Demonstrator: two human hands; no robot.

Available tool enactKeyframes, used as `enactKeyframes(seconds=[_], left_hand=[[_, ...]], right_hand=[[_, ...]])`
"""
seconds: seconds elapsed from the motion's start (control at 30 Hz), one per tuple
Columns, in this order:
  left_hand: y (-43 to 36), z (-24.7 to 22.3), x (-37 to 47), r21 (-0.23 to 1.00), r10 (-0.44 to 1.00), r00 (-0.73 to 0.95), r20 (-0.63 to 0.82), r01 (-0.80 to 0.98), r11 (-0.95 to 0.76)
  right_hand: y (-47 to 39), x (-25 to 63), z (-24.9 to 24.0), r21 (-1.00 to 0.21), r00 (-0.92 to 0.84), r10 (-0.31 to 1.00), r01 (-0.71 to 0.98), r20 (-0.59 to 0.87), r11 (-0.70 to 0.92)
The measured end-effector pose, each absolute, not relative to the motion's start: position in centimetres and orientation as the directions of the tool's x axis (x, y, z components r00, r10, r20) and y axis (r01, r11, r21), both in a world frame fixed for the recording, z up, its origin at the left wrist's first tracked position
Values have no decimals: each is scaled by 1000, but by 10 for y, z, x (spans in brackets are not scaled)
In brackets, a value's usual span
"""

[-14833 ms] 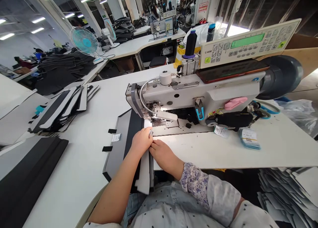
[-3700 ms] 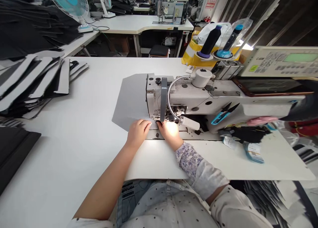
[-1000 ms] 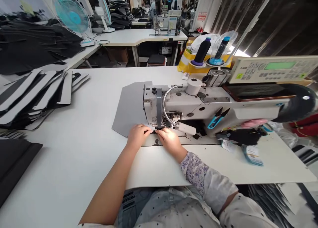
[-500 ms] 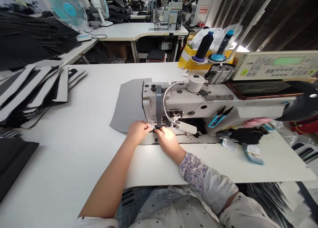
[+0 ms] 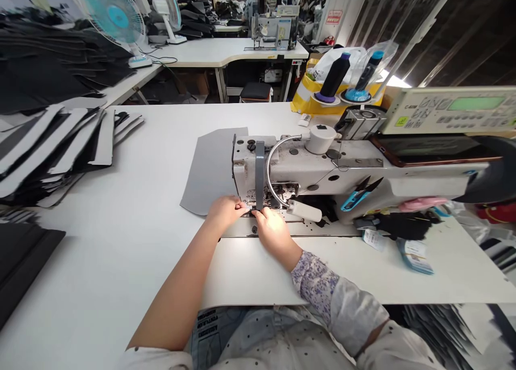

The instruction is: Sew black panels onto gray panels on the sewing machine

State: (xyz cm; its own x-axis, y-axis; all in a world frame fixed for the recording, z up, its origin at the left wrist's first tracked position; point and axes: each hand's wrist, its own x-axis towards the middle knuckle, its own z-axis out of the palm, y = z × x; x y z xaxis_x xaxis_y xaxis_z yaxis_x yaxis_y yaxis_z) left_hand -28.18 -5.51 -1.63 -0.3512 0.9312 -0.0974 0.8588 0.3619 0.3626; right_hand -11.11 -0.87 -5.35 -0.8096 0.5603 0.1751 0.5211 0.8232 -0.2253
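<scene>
A flat, matte gray panel [image 5: 209, 171] with straight, angled edges lies on a white worktable [image 5: 133, 252], its near-right portion reaching beneath the head of an industrial sewing machine [image 5: 318, 168]. A person's left hand [image 5: 223, 213] and right hand [image 5: 274, 231] meet at the needle area — fingers bent and drawn close together, neither hand released flat. A small dark piece shows at the fingertips, though whether either hand grips it or simply presses down cannot be told.

Blue-handled snips [image 5: 356, 194] rest against the machine's body, below a dark phone [image 5: 437, 149] lying on top; cut pieces [image 5: 60, 155] are heaped at the table's left.

Nearly 15 seconds earlier, a gray piece with a dark band, white label and black tabs lay at the machine — now the plain panel occupies that side. Compared with half a second ago, panel and hands look virtually unchanged.
</scene>
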Motion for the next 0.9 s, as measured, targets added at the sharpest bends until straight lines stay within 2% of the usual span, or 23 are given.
enactKeyframes(seconds=[0.13, 0.57, 0.63, 0.7, 0.77, 0.83, 0.9], left_hand=[[-50, -11, -283, 346, 914, -354, -199, 847, 404], [-48, -13, -277, 329, 906, -370, -206, 846, 420], [-54, -15, -281, 325, 917, -366, -159, 857, 399], [-67, -17, -293, 275, 932, -359, -47, 893, 357], [-88, -17, -310, 170, 923, -380, 53, 915, 367], [-113, -13, -320, 80, 910, -410, 56, 911, 406], [-138, -7, -312, 38, 910, -413, -35, 910, 414]], right_hand=[[-8, -111, -56, -207, -816, 555, 522, 159, 827], [-7, -110, -57, -248, -806, 565, 518, 179, 818], [-6, -109, -59, -266, -805, 555, 500, 207, 824], [-4, -108, -62, -296, -801, 544, 472, 249, 830], [-3, -107, -65, -329, -790, 535, 442, 298, 835], [-3, -106, -66, -360, -770, 539, 423, 340, 832], [-3, -104, -63, -393, -751, 551, 412, 365, 822]])
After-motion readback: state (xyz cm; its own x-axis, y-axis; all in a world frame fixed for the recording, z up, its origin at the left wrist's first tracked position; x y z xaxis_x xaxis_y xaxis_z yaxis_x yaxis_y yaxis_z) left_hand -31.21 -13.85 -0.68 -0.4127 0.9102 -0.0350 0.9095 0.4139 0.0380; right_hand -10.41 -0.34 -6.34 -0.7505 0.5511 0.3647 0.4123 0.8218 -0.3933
